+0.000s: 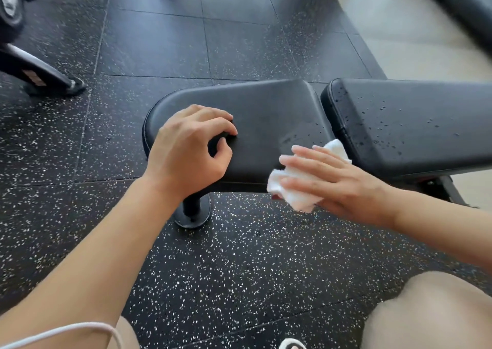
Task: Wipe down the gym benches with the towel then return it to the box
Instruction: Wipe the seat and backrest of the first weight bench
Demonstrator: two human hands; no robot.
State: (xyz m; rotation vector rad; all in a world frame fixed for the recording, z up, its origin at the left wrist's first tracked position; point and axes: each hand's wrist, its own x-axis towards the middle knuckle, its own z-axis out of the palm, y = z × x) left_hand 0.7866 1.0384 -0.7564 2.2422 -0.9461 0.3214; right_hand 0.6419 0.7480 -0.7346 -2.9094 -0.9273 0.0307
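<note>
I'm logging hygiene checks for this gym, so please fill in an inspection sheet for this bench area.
Surface: seat pad mostly dry; back pad dotted with droplets.
Job's things: white towel bunched at the seat pad's near edge; box not seen.
Clutter: nothing seen.
Hands: left hand rests curled on the seat pad; right hand presses the towel, fingers straight.
Cables: white cord near the left arm.
Surroundings: speckled rubber floor; weight plates far left.
</note>
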